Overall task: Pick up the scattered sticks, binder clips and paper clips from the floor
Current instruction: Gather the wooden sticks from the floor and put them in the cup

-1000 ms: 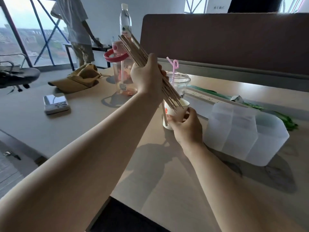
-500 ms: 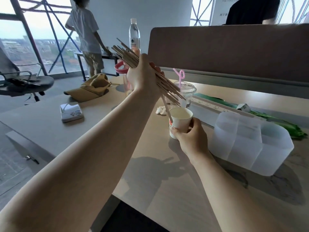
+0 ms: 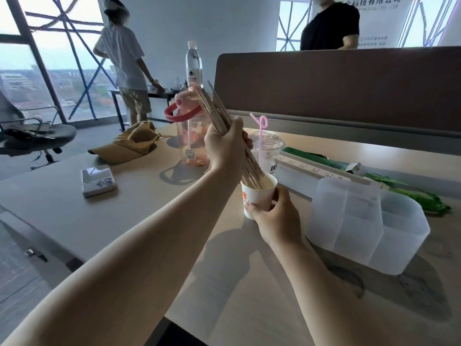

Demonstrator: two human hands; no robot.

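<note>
Wooden sticks [image 3: 217, 113] in left grip [image 3: 225, 149], tips inside cup [image 3: 258, 199] rim

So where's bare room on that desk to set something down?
Free: tabletop between the white box and paper cup, and the near edge before the clear organizer. Crowded behind the cup: pink jug, straw cup, power strip.

The pale table [image 3: 62, 208] carries a tan cap [image 3: 132, 143] at ten o'clock, a small white box [image 3: 98, 182] at nine, a pink-lidded jug [image 3: 189, 136] at twelve, and a frosted organizer [image 3: 361, 221] at three.
</note>
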